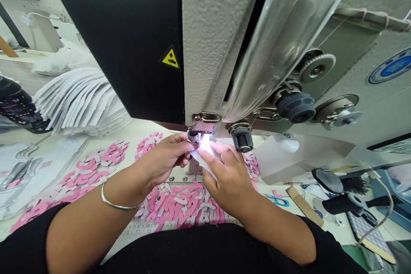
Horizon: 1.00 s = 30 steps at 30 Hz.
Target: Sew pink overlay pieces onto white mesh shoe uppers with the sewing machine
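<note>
My left hand (165, 156) and my right hand (226, 175) meet under the presser foot (193, 136) of a sewing machine (224, 43). Between the fingertips of both hands is a small grey-and-white fabric piece (201, 158), lit by the machine's lamp. Both hands pinch it, left from the left side, right from below and right. A thin silver bangle (111, 201) circles my left wrist. The needle itself is hidden by glare.
Several pink and white curved cut pieces (180, 205) lie scattered on the table. A stack of white fabric pieces (80, 102) sits at left. Blue thread snips (278, 199), a black-handled tool (346, 203) and a clear plastic guard (289, 30) are at right.
</note>
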Motion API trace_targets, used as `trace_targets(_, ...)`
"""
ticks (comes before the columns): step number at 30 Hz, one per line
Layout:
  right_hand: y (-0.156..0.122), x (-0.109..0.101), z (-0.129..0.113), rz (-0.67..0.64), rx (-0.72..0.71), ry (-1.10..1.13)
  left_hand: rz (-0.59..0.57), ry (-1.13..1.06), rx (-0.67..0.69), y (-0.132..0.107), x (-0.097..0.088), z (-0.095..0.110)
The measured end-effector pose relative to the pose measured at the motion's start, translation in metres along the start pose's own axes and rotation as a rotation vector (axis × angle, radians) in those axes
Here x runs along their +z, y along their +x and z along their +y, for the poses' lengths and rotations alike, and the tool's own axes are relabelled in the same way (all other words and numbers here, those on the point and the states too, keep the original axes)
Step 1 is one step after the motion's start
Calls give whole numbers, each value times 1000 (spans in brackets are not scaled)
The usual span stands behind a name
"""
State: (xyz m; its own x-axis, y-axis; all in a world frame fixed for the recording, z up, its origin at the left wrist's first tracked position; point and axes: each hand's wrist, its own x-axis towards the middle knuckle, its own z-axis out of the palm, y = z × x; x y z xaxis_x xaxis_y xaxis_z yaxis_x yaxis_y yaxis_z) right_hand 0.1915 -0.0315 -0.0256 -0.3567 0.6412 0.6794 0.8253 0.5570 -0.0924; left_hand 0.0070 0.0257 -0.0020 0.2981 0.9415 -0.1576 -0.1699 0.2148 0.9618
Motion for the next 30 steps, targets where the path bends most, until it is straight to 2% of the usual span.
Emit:
trace_targets(6, 5, 7, 10, 49, 5, 26, 29, 2, -9, 5, -1, -4)
trace_targets(10, 6, 9, 13, 86, -18, 69, 10, 5, 10, 6, 1, -4)
trace_targets(24, -13, 11, 28, 69, 12, 61, 9, -42, 46, 6, -2, -7)
trace_targets(30, -12, 15, 40, 26, 137, -45, 46, -110, 73, 2, 2, -5)
